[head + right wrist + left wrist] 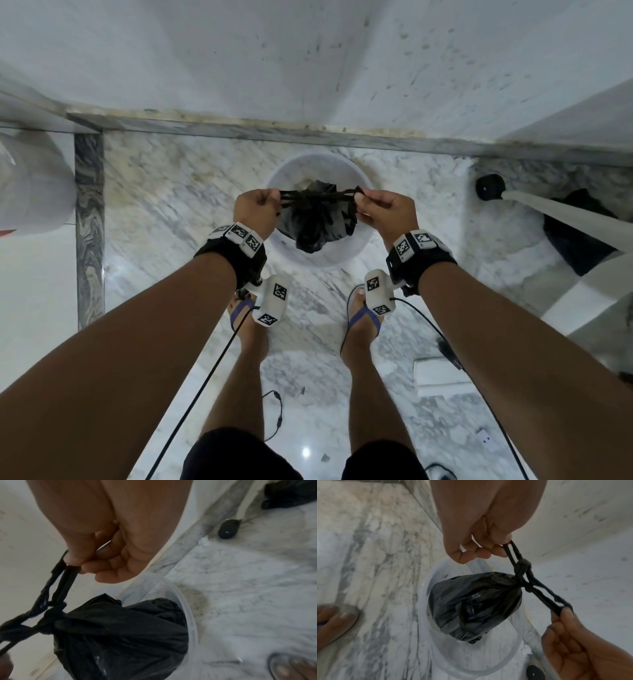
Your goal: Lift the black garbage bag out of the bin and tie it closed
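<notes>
A small black garbage bag (317, 219) hangs above the translucent white bin (322, 255), which stands on the marble floor by the wall. Its two handle loops are crossed into a knot (523, 566) at the bag's neck. My left hand (255, 205) pinches one handle loop (511, 550) and pulls it left. My right hand (378, 207) pinches the other loop (63, 573) and pulls it right. The bag (474, 605) bulges with contents, its lower end over the bin's mouth (426, 595). The bag (120, 635) fills the lower left of the right wrist view, above the bin rim (192, 615).
My feet in blue sandals (363, 318) stand just behind the bin. A black round object (489, 186) and a dark bag (575, 236) lie to the right by a white leaning panel (565, 212). A white wall (308, 58) rises behind the bin. Cables trail across the floor.
</notes>
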